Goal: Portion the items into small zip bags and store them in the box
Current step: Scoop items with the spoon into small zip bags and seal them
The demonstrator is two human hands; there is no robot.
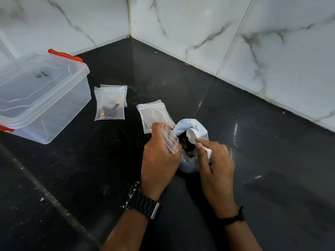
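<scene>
I note the lidded box [41,98] far left, filled zip bags [109,105] between. Left hand [159,156] pinches an empty zip bag [170,140]; right hand [215,160] grips a white scoop [193,135] over the white sack [192,160] of dark items.

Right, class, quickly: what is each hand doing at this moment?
Left hand: closed, holding a small clear zip bag.
Right hand: closed on a white scoop, at the mouth of the white bag.

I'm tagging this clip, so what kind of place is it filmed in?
Probably a kitchen or utility counter at home: a glossy black stone countertop set into a corner of white marble-look wall tiles, with a clear plastic storage box on it.
</scene>
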